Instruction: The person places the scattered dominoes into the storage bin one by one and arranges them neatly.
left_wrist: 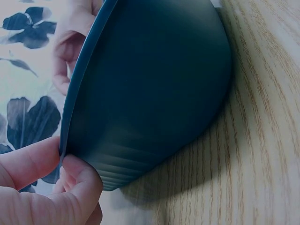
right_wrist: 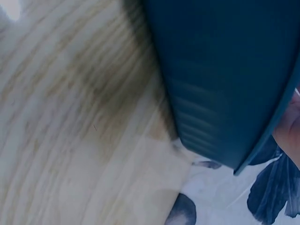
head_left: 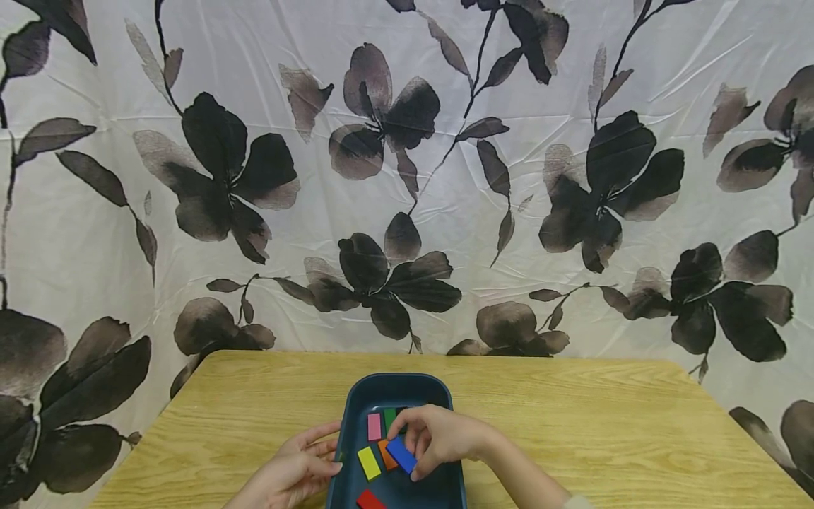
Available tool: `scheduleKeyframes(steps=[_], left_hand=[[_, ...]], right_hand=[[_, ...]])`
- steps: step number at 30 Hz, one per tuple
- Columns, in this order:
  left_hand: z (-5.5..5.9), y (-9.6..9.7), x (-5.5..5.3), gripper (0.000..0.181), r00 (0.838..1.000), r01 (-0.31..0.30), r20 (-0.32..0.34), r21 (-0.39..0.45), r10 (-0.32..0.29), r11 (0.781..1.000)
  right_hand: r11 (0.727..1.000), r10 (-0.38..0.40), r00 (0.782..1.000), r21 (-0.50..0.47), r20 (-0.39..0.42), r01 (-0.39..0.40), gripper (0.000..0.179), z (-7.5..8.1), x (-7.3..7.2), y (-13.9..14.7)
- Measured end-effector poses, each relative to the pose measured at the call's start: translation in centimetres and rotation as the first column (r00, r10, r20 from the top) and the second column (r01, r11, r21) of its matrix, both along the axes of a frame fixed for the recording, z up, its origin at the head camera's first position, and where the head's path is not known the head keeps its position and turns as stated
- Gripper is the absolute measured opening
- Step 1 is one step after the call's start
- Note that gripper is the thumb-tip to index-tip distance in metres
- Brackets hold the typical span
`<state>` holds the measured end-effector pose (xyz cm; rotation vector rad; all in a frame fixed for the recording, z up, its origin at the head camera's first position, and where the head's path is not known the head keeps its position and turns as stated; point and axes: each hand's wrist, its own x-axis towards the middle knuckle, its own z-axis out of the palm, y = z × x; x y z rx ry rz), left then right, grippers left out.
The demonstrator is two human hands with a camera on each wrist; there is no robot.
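A dark teal plastic tub (head_left: 397,385) stands on the table with small coloured blocks inside. My left hand (head_left: 295,466) pinches its left rim between thumb and fingers, also plain in the left wrist view. Over the tub, my right hand (head_left: 448,435) holds a blue block (head_left: 402,454) between thumb and fingers, above a partly covered orange block (head_left: 384,449). A yellow block (head_left: 369,464) lies to the left. Farther back are a pink block (head_left: 374,426) and a green block (head_left: 389,418), the latter partly behind my right fingers. A red block (head_left: 370,500) is cut off by the lower frame edge.
The wood-grain table (head_left: 572,410) extends to both sides of the tub. Behind it hangs a pale cloth (head_left: 483,233) with dark flowers. In the right wrist view, the tub's outer wall (right_wrist: 211,79) hides most of my right hand.
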<state>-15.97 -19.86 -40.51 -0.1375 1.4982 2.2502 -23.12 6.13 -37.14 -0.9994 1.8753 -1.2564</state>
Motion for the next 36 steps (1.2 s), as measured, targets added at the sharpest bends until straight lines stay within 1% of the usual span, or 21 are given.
scheduleKeyframes(steps=[5,14,22,25,30,32,34,35,36], left_hand=[[0.1,0.0,0.0,0.071,1.0,0.001,0.011,-0.001,-0.001,1.0],[0.1,-0.1,-0.1,0.07,1.0,0.001,0.022,-0.003,-0.001,1.0],[0.0,-0.1,-0.1,0.07,1.0,0.009,0.014,0.013,-0.009,1.0],[0.0,-0.1,-0.1,0.07,1.0,0.007,0.018,0.007,-0.007,1.0],[0.2,-0.1,-0.2,0.069,0.999,0.002,0.034,0.008,-0.003,1.0],[0.2,-0.1,-0.3,0.07,0.999,0.002,0.037,0.008,-0.002,1.0],[0.0,-0.2,-0.4,0.07,0.999,0.003,0.039,0.004,-0.003,1.0],[-0.1,-0.3,-0.5,0.071,0.999,0.003,0.041,0.002,-0.004,1.0],[-0.5,-0.5,-0.7,0.071,0.999,0.004,0.048,0.014,-0.005,1.0]], right_hand=[[1.0,0.024,1.0,0.013,-0.003,-0.024,0.046,-0.5,0.3,-0.7],[0.997,0.043,0.999,0.06,-0.023,-0.041,0.044,-1.7,0.6,-1.6],[0.99,0.072,0.995,0.127,-0.071,-0.063,0.045,-2.5,0.6,-2.2],[0.981,0.086,0.988,0.184,-0.124,-0.062,0.045,-2.7,0.6,-2.4],[0.947,0.12,0.963,0.319,-0.242,-0.038,0.046,-2.7,0.9,-2.6],[0.937,0.126,0.957,0.347,-0.262,-0.029,0.046,-2.7,1.0,-2.6],[0.934,0.124,0.957,0.355,-0.262,-0.024,0.046,-2.6,1.1,-2.7],[0.933,0.122,0.957,0.358,-0.262,-0.021,0.046,-2.6,1.1,-2.7],[0.933,0.12,0.958,0.36,-0.262,-0.018,0.046,-2.6,1.1,-2.7]])
